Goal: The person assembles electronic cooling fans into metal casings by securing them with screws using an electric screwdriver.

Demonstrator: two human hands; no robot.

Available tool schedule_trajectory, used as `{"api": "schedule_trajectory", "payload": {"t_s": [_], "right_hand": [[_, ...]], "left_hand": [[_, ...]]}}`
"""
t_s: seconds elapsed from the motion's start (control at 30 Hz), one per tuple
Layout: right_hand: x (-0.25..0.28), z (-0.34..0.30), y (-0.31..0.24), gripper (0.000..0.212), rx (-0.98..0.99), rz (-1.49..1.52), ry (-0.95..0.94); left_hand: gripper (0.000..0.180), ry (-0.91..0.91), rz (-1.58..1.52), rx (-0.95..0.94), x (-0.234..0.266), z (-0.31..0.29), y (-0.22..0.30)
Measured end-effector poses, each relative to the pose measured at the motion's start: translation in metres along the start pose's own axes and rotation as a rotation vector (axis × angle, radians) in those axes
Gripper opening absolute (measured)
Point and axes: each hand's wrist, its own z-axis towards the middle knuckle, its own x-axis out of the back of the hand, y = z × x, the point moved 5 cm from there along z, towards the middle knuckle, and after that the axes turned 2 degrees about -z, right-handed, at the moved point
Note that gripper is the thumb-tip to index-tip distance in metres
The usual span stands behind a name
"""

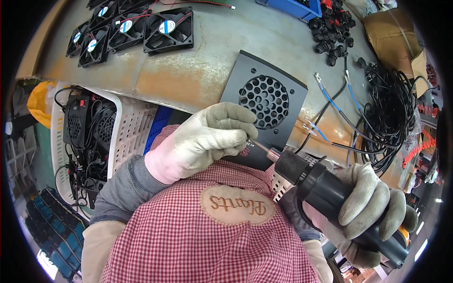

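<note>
In my gloved right hand (373, 207) is a black electric screwdriver (325, 188), its thin metal bit (259, 144) pointing up and left. My gloved left hand (212, 132) is closed in a pinch right at the tip of that bit. Whatever lies between those fingertips, if anything, is too small and hidden to make out. Beyond both hands a black metal panel (295, 101) rests at the table's near edge. It has a round grille of holes (265, 103) and small corner holes, and my left hand covers part of its lower left side.
Several black fans (168, 30) with red wires lie at the far left of the metal table (188, 78). A white basket (137, 127) at left holds black fan units (75, 122). Coiled black cables (387, 118), black connectors (330, 35) and a blue bin (292, 8) sit at right.
</note>
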Motion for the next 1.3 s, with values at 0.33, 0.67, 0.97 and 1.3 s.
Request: {"api": "schedule_trajectory", "payload": {"t_s": [0.33, 0.67, 0.97, 1.3], "right_hand": [[0.000, -0.012, 0.007, 0.046, -0.091, 0.142, -0.042], [-0.002, -0.009, 0.014, 0.051, 0.015, 0.107, -0.037], [-0.010, -0.012, 0.049, 0.065, -0.201, 0.014, -0.286], [-0.029, -0.003, 0.091, 0.080, -0.358, 0.087, -0.837]], "left_hand": [[0.056, -0.025, -0.103, 0.044, 0.008, -0.004, -0.002], [0.057, 0.052, 0.108, -0.206, -0.002, -0.010, 0.010], [0.024, 0.458, 1.093, -0.460, 0.049, -0.046, 0.037], [0.025, 0.235, 0.671, 0.027, 0.063, -0.015, -0.022]]}}
